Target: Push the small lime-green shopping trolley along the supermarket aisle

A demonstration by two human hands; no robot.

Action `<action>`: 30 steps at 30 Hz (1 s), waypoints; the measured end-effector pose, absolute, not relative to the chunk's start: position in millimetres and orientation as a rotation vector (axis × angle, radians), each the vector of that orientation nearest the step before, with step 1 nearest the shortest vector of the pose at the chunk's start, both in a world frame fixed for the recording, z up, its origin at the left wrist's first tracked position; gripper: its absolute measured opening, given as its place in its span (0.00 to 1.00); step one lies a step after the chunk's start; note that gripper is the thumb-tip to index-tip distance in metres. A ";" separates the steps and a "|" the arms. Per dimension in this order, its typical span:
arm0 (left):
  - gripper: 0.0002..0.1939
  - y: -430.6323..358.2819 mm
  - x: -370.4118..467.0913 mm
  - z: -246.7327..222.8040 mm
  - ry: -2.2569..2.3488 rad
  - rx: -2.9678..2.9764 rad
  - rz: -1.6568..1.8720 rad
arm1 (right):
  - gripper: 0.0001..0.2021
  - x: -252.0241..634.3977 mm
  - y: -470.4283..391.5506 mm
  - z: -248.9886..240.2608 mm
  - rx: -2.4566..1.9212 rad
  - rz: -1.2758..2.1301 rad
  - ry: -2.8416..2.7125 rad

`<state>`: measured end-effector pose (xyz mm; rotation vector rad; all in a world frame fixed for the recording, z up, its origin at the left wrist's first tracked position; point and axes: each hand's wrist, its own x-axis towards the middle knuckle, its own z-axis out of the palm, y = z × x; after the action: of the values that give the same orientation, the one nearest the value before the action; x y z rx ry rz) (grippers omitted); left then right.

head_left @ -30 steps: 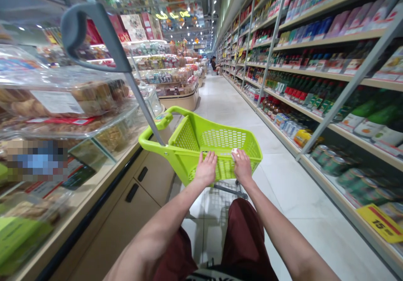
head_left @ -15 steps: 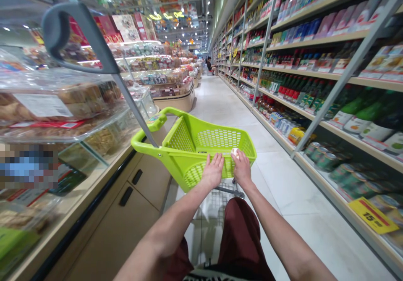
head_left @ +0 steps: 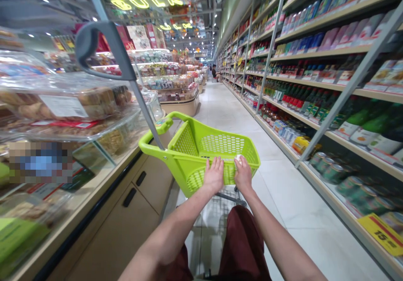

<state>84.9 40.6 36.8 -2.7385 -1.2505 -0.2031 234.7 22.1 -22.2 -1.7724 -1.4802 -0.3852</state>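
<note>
A bright green plastic cart basket (head_left: 185, 163), with perforated sides, stands crosswise before me. My left hand (head_left: 214, 175) lies against its near side, fingers stretched out over the rim and holding nothing. To its right, my right hand (head_left: 243, 175) is closed around a small crumpled white thing (head_left: 238, 159), at the same near rim by the basket's right end. A grey pole with a looped grey handle (head_left: 126, 58) rises from the left end of the cart. What I can see of the basket's inside holds no goods.
Shelves of bottles and cans (head_left: 315, 117) line the right side. On the left, a counter (head_left: 141, 201) carries clear packs of baked goods (head_left: 72, 104). Pale tiled floor (head_left: 217, 104) runs between them. A person (head_left: 214, 73) sits far down the aisle by the shelves.
The view has shifted slightly, so the cart, counter and shelves appear a little lower and further right. Both my hands keep their places at the basket's near rim.
</note>
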 end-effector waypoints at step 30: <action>0.34 37.5 -82.9 88.7 -1.572 -2.366 -0.378 | 0.21 138.4 67.3 -9.7 -1.438 -0.366 -1.678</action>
<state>-82.9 37.5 88.7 -2.3663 -1.5723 -0.3781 138.4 67.3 -9.7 -1.4383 -1.6776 -0.3656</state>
